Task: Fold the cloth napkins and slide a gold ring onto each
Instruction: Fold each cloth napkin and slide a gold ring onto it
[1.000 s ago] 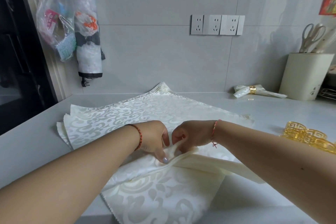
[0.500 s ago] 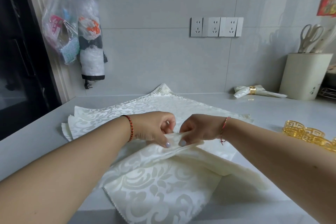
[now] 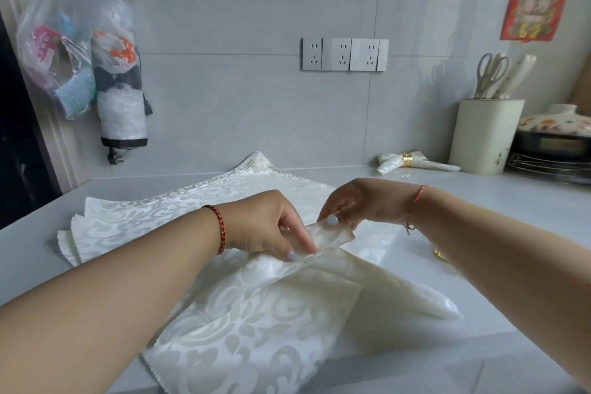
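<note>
Since half a second ago your hands have lifted the gathered middle of the napkin (image 3: pixel 256 307) a little higher and drawn slightly apart, so the pinched strip between them now reads as a short flat band and not a bunched ridge. That suggests the pleat is taking shape and the fold is under way, not finished.

The counter (image 3: pixel 479 208) runs under everything, and the stack of unfolded napkins (image 3: pixel 134 217) lies flat beyond and to the left of your left hand (image 3: pixel 265 227). The napkin you are working drapes down from your fingers toward you, with one folded wing trailing out below your right hand (image 3: pixel 358 205).

Your left hand pinches the near end of the band, thumb and forefinger closed on the cloth. Your right hand pinches the far end in the same way, thumb on top.

The finished napkin (image 3: pixel 415 163), already in its gold ring (image 3: pixel 406 159), lies well beyond your right hand by the wall. A glint of gold (image 3: pixel 439 253) shows just behind your right forearm; the loose rings are otherwise hidden. No ring is on this napkin yet.
</note>
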